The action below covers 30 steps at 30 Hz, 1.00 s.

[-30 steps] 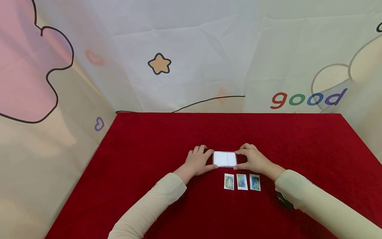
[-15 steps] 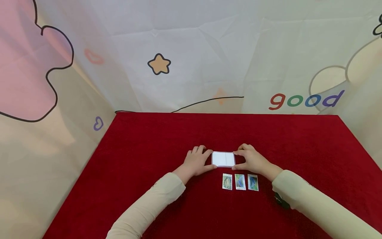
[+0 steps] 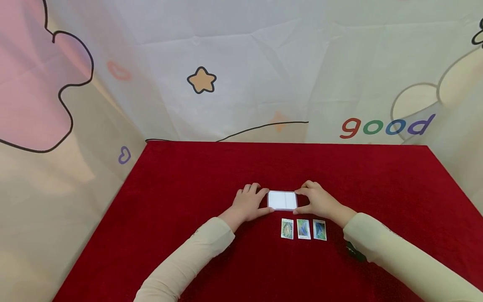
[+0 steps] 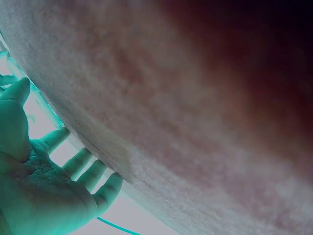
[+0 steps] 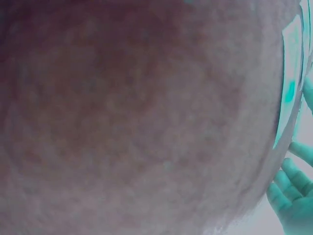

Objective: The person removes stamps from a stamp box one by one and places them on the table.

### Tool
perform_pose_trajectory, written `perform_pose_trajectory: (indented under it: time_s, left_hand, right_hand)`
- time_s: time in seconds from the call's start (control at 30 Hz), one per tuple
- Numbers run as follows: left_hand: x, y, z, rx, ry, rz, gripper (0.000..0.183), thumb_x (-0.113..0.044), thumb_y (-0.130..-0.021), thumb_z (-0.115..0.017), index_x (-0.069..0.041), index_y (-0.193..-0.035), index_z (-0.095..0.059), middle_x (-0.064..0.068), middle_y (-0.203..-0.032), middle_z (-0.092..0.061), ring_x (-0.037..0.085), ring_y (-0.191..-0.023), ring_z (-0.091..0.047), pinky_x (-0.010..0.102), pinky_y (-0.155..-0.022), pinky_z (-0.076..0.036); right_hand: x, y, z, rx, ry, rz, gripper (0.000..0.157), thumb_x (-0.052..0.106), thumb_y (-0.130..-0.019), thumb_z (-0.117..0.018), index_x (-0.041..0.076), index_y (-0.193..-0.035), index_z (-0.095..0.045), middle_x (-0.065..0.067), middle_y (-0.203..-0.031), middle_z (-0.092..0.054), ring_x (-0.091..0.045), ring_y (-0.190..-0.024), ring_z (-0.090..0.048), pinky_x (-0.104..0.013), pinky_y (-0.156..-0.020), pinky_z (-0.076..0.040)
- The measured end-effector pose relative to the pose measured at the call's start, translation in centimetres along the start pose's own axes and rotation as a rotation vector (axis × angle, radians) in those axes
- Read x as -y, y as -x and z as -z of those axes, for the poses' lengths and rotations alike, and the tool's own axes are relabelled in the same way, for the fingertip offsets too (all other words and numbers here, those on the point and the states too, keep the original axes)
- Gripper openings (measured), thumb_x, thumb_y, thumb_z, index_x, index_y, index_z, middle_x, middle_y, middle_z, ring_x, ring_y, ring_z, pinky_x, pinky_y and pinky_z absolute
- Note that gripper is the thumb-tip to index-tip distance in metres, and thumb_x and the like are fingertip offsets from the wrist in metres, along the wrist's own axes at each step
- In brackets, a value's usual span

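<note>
A small flat rectangular case (image 3: pixel 282 200), clear-edged with a white face and a faint upright line, lies on the red cloth in the head view. My left hand (image 3: pixel 247 204) holds its left end, thumb at the near corner and forefinger at the far one. At the opposite end, my right hand (image 3: pixel 320 201) grips the right corners in the same way. Three small picture stamps lie in a row just nearer than the case: a brownish one (image 3: pixel 287 229), a blue-green one (image 3: pixel 303 229) and a darker blue one (image 3: pixel 319 230). The left wrist view shows extended fingers (image 4: pixel 78 161).
Red cloth (image 3: pixel 181 176) covers the table. A dark object (image 3: pixel 355 251) is partly hidden under the right sleeve (image 3: pixel 377 239). A printed curtain (image 3: pixel 249 75) hangs behind the table and along its left side.
The head view has shifted very slightly. Both hands, the case and the stamps keep their places relative to one another.
</note>
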<state>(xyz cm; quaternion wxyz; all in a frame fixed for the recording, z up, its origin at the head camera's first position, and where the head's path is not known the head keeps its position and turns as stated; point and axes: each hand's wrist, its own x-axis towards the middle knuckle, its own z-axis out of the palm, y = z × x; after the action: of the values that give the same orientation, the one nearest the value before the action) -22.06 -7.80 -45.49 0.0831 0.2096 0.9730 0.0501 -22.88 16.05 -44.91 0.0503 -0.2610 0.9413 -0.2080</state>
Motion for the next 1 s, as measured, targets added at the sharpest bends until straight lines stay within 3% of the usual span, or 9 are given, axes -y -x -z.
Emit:
perform_pose_trajectory:
  time_s: [0.4,0.67,1.0]
  left_hand:
    - [0.3,-0.4,0.0,0.022,0.01,-0.001,0.068,-0.059,-0.089,-0.052,-0.019,-0.143,-0.039,0.006,-0.141,-0.039,0.023,-0.129,-0.037,0.042,-0.1,-0.037]
    - [0.0,-1.2,-0.3,0.009,0.009,-0.035,0.081,-0.067,-0.085,-0.052,-0.019,-0.147,-0.033,0.006,-0.145,-0.035,0.023,-0.132,-0.034,0.044,-0.103,-0.035]
    - [0.6,-1.1,-0.8,0.014,0.033,0.011,0.085,-0.07,-0.084,-0.047,-0.028,-0.152,-0.02,0.005,-0.158,-0.017,0.027,-0.145,-0.017,0.055,-0.114,-0.011]
  right_hand:
    - [-0.2,-0.2,-0.1,-0.005,0.009,0.001,0.062,0.037,-0.073,-0.08,-0.002,-0.118,-0.063,-0.016,-0.108,-0.056,-0.031,-0.1,-0.05,-0.047,-0.085,-0.048]
    - [-0.8,0.1,-0.1,-0.016,0.034,-0.032,0.072,0.045,-0.075,-0.077,-0.002,-0.126,-0.056,-0.017,-0.114,-0.056,-0.032,-0.105,-0.05,-0.048,-0.088,-0.048]
    - [-1.0,0.7,-0.1,0.011,0.004,-0.058,0.08,0.053,-0.077,-0.071,0.001,-0.135,-0.049,-0.023,-0.131,-0.051,-0.039,-0.119,-0.046,-0.056,-0.095,-0.043]
